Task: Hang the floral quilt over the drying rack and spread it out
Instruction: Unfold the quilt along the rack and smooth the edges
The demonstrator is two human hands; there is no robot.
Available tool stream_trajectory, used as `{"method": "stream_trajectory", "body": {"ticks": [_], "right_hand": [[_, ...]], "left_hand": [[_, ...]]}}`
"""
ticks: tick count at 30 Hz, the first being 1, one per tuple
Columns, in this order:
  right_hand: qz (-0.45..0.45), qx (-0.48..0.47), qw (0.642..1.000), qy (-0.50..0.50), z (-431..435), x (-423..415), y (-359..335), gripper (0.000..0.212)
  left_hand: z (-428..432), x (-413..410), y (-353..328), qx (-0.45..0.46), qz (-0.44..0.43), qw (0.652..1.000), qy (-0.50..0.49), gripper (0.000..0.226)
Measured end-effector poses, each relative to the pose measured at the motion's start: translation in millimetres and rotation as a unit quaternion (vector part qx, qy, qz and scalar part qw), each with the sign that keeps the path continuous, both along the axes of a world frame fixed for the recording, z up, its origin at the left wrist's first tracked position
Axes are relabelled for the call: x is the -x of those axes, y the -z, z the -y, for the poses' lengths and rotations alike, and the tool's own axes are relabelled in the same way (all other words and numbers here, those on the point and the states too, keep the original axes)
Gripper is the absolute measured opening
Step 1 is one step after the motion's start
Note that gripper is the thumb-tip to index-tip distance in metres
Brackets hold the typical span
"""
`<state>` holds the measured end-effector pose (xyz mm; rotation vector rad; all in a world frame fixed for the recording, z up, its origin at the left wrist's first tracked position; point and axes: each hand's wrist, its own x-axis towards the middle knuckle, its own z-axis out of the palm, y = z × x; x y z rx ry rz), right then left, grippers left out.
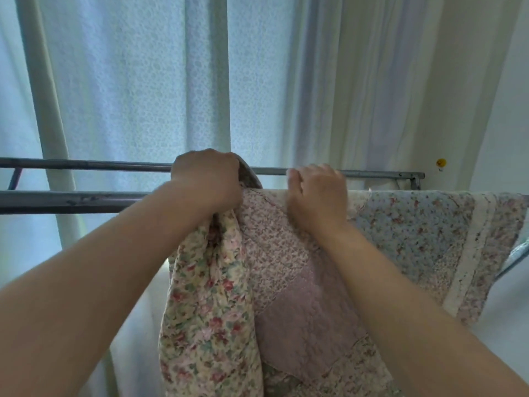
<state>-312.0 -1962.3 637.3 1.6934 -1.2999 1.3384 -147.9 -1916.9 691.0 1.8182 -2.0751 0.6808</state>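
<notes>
Curtains (128,81) back the rack (71,200), whose near bar is bare at left. Your left grip (207,176) clenches a bunched fold of the quilt (300,296) at the bar; your right grip (317,193) rests on its draped edge, blurred, hold unclear. Rightward it hangs flat; leftward spreading remains.

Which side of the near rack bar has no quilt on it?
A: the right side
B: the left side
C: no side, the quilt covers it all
B: the near bar is bare to the left of the left hand, which grips a bunch of the floral quilt; to the right, the quilt drapes over the bar.
</notes>
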Motion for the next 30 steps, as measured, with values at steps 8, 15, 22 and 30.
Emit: {"method": "stream_trajectory", "body": {"ticks": [8, 15, 22, 30], "right_hand": [[-0.001, 0.049, 0.999, 0.004, 8, -11, 12, 0.042], [-0.015, 0.045, 0.999, -0.015, 6, -12, 15, 0.044], [-0.026, 0.047, 0.999, 0.003, 6, -13, 14, 0.044], [-0.034, 0.035, 0.999, 0.020, 10, -13, 17, 0.041]], "left_hand": [[11, 1, -26, -0.187, 0.113, 0.969, 0.117, 0.047], [17, -11, -8, -0.086, -0.027, 0.988, 0.125, 0.038], [11, -30, -5, 0.004, -0.099, 0.992, 0.074, 0.029], [2, -76, 1, 0.062, -0.075, 0.994, -0.058, 0.017]]}}
